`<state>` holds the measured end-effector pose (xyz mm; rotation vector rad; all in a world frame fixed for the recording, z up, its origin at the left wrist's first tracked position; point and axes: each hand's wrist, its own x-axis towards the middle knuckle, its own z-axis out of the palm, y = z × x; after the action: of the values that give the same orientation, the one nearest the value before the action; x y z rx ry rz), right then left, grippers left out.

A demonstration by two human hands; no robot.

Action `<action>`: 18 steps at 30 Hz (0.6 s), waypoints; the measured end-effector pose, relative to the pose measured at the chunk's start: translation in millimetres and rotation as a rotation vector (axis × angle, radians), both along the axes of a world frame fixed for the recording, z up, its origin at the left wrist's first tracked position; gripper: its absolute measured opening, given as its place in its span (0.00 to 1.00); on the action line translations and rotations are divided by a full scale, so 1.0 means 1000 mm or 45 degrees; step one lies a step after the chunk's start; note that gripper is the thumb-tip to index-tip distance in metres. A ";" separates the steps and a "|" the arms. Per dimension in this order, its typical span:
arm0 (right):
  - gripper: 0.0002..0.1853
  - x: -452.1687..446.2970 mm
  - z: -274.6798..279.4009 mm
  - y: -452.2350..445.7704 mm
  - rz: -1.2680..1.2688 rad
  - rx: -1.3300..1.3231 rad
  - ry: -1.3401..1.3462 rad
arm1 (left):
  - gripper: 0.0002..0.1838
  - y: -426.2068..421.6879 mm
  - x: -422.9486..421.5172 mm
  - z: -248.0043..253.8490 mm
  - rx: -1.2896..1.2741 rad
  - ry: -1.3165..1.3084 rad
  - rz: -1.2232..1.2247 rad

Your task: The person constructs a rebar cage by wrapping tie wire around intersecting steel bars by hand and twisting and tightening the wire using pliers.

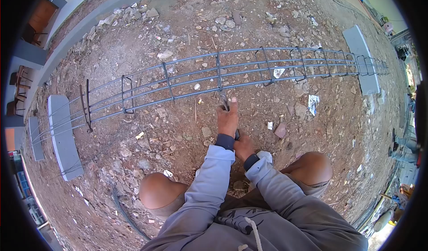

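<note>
A long cage of steel rebar (196, 93), with square stirrups along its bars, stretches across the ground in front of me. My left hand (228, 121) is closed around a metal tool that looks like pincers (224, 101), its thumb pointing forward. The tool's tip is close to the near bar, below one stirrup (219, 71); I cannot tell whether it touches. Just behind, near the left wrist, my right hand (244, 147) has its fingers curled. A dark piece (237, 135) shows at that hand, mostly hidden, so its kind is unclear.
Grey blocks (66, 137) prop the cage at the left, and a grey slab (362, 59) lies under its right end. Stones and paper scraps (313, 105) litter the dirt. Two loose-looking stirrups (84, 106) hang near the left end. Another person's legs (405, 146) show at far right.
</note>
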<state>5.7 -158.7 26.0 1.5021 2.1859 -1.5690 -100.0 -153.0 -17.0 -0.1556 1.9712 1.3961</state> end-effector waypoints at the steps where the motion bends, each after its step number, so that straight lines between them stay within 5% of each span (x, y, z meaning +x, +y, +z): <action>1: 0.16 0.000 -0.010 0.000 -0.021 -0.028 0.008 | 0.50 -0.003 0.001 0.007 0.033 -0.022 -0.023; 4: 0.14 -0.005 -0.011 0.001 -0.111 -0.237 -0.001 | 0.53 -0.012 -0.004 0.010 0.003 0.013 -0.091; 8: 0.11 -0.010 0.006 -0.004 -0.232 -0.477 0.109 | 0.45 -0.023 -0.012 0.015 0.097 -0.021 -0.189; 12: 0.13 -0.012 0.006 -0.008 -0.298 -0.665 0.177 | 0.29 -0.033 -0.021 0.031 0.301 -0.179 -0.219; 18: 0.09 -0.011 0.006 -0.009 -0.316 -0.865 0.249 | 0.27 -0.044 -0.031 0.033 0.744 -0.492 -0.213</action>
<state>-5.6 -167.5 31.7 1.4552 1.3158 -2.2972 -131.4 -196.5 15.7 0.0122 1.1837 1.6258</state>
